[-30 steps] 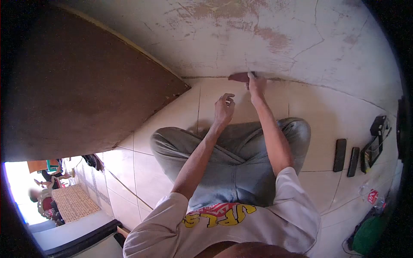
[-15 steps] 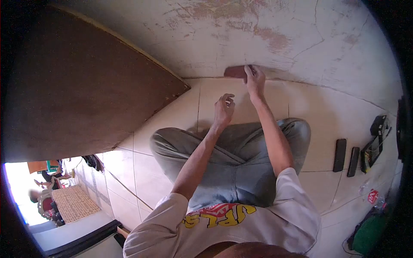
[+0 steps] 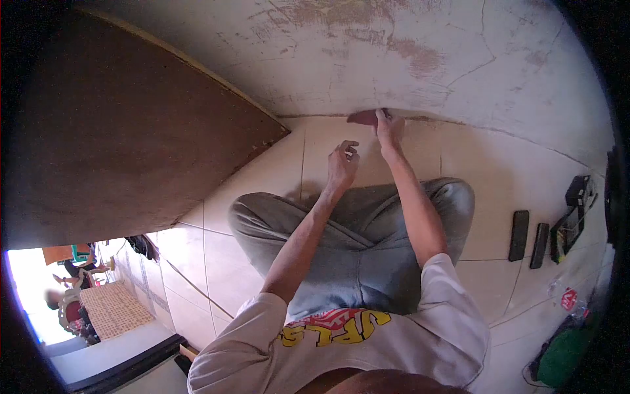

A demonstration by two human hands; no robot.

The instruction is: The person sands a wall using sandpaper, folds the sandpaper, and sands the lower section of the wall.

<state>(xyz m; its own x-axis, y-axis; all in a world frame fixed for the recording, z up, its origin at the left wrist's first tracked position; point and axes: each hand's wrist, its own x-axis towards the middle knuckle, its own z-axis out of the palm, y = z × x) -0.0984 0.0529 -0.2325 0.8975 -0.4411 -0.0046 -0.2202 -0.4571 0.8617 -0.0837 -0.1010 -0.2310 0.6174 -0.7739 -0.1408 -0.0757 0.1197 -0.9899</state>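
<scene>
My right hand [image 3: 390, 129] pinches a reddish-brown piece of sandpaper [image 3: 363, 118] by its right end, thumb on top. The sheet juts out to the left, tilted, right where the scuffed white wall [image 3: 407, 59] meets the tiled floor [image 3: 262, 151]. Nearby, to the left and a little closer to me, my left hand [image 3: 343, 164] hovers over the tiles with its fingers loosely bent and apart, and nothing shows in it. Both forearms reach forward over my crossed legs [image 3: 361, 256].
A large dark brown panel [image 3: 131, 131] stands at the left, its corner near the wall. Two black oblong items [image 3: 519, 236] and a black open case [image 3: 567, 226] lie on the right, with a green item [image 3: 561, 354] below. People sit far off at lower left.
My right hand has drawn the sandpaper slightly down and toward me, and the sheet now looks narrower and more tilted. My left hand has hardly moved.
</scene>
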